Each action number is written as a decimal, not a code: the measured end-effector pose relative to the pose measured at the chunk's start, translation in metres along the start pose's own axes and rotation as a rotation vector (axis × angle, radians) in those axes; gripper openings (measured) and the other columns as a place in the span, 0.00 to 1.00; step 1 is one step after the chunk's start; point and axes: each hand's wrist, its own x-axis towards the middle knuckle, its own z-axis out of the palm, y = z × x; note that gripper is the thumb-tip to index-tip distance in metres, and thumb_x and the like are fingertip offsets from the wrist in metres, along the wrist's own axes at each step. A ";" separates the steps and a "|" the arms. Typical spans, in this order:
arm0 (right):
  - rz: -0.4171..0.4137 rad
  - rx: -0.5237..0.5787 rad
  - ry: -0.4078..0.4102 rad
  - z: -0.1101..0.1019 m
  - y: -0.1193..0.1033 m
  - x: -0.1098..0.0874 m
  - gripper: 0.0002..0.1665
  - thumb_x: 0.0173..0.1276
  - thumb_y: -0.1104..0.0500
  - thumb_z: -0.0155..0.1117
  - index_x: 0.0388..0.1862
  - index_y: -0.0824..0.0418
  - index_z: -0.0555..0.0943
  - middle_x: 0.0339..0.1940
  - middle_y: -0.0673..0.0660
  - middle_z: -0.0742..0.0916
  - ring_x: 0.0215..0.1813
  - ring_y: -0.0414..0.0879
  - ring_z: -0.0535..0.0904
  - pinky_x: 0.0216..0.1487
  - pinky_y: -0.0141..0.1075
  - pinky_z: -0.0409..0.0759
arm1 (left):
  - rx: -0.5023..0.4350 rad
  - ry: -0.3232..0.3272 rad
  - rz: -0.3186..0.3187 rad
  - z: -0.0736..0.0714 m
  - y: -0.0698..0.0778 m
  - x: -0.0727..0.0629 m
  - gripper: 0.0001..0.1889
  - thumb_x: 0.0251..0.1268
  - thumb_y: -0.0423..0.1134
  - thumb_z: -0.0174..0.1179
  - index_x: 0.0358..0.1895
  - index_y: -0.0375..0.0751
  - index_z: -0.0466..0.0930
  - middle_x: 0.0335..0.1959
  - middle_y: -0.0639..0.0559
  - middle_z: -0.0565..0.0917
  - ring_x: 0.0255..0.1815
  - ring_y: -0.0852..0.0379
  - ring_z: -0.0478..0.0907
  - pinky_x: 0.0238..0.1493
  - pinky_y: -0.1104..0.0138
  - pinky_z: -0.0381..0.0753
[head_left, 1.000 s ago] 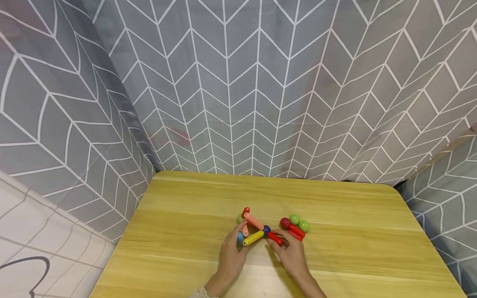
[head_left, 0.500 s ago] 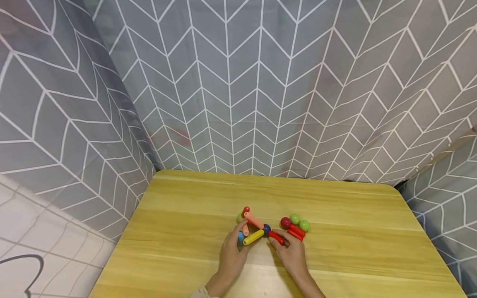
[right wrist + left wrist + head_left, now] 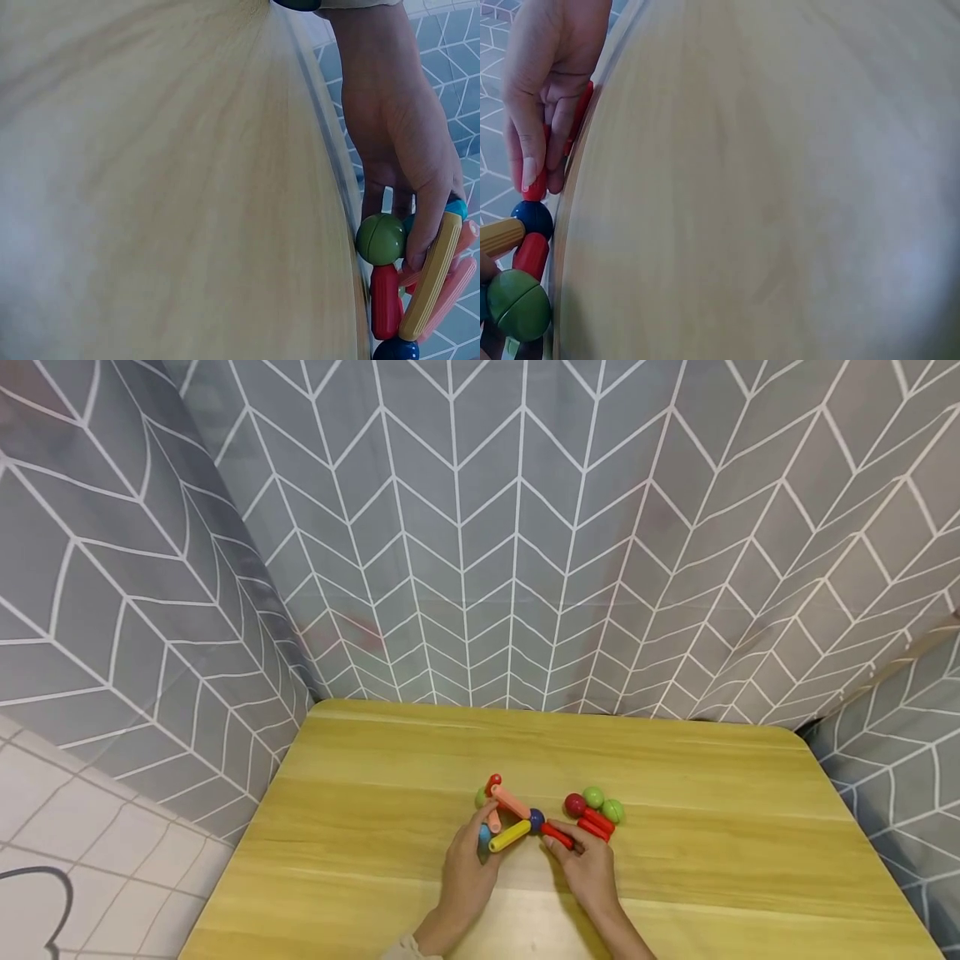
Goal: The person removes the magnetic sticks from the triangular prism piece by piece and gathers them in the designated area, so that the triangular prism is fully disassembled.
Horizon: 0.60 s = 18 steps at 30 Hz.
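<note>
My left hand [image 3: 467, 870] holds a built piece of toy rods and balls, its thumb and fingers around the light blue ball [image 3: 484, 833]. A yellow rod [image 3: 510, 836] and a pink rod [image 3: 512, 802] run from that piece to a dark blue ball [image 3: 537, 819]. Beneath the yellow rod, a red rod joins a green ball [image 3: 380, 238] to the dark blue one, as the right wrist view shows. My right hand [image 3: 589, 870] pinches another red rod [image 3: 536, 186], its end right at the dark blue ball. Fingers hide part of the piece.
Right of my right hand lie loose pieces on the wooden table [image 3: 720, 843]: a dark red ball [image 3: 575, 805], two green balls [image 3: 593, 797] and two red rods [image 3: 598, 821]. A grey patterned curtain [image 3: 480, 568] hangs behind the table and along both sides.
The red rod in my right hand has shifted very slightly, and the fingers cover more of its near end. My left hand and the built piece stay almost in place.
</note>
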 end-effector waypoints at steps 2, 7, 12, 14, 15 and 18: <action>-0.001 0.009 0.000 -0.001 -0.001 0.000 0.15 0.59 0.69 0.73 0.47 0.64 0.88 0.41 0.64 0.91 0.35 0.37 0.88 0.36 0.27 0.86 | 0.001 -0.002 0.000 0.000 0.001 0.001 0.36 0.57 0.27 0.69 0.69 0.56 0.72 0.61 0.44 0.83 0.62 0.44 0.80 0.61 0.46 0.81; -0.018 -0.010 -0.018 -0.001 -0.003 -0.001 0.15 0.59 0.69 0.73 0.47 0.64 0.88 0.43 0.64 0.91 0.37 0.37 0.87 0.36 0.25 0.85 | 0.003 -0.012 -0.011 -0.001 0.002 0.001 0.36 0.57 0.27 0.69 0.69 0.57 0.72 0.60 0.44 0.83 0.61 0.43 0.80 0.61 0.46 0.81; -0.051 -0.045 -0.039 -0.001 -0.005 -0.004 0.14 0.61 0.68 0.73 0.46 0.62 0.89 0.43 0.61 0.92 0.38 0.38 0.88 0.37 0.24 0.84 | -0.007 -0.012 -0.017 -0.001 0.002 0.001 0.35 0.58 0.29 0.70 0.69 0.58 0.72 0.62 0.44 0.82 0.63 0.42 0.79 0.62 0.45 0.80; -0.063 -0.058 -0.036 -0.001 -0.005 -0.004 0.14 0.61 0.68 0.72 0.47 0.62 0.89 0.44 0.61 0.92 0.38 0.39 0.88 0.37 0.24 0.84 | -0.006 -0.013 -0.020 -0.001 0.003 0.000 0.35 0.58 0.30 0.70 0.69 0.58 0.72 0.61 0.43 0.83 0.63 0.42 0.80 0.61 0.45 0.80; -0.069 -0.064 -0.035 0.000 -0.004 -0.005 0.14 0.62 0.68 0.72 0.47 0.62 0.88 0.44 0.61 0.92 0.38 0.39 0.89 0.37 0.23 0.84 | -0.003 -0.014 -0.021 -0.001 0.003 0.000 0.35 0.58 0.30 0.70 0.69 0.58 0.73 0.60 0.43 0.83 0.62 0.43 0.80 0.61 0.45 0.81; -0.103 -0.088 -0.043 0.000 -0.003 -0.006 0.15 0.63 0.69 0.70 0.49 0.63 0.88 0.45 0.62 0.91 0.41 0.43 0.89 0.39 0.24 0.84 | 0.005 -0.013 -0.019 -0.001 0.003 0.001 0.35 0.58 0.30 0.70 0.69 0.57 0.73 0.60 0.43 0.83 0.61 0.43 0.81 0.60 0.46 0.81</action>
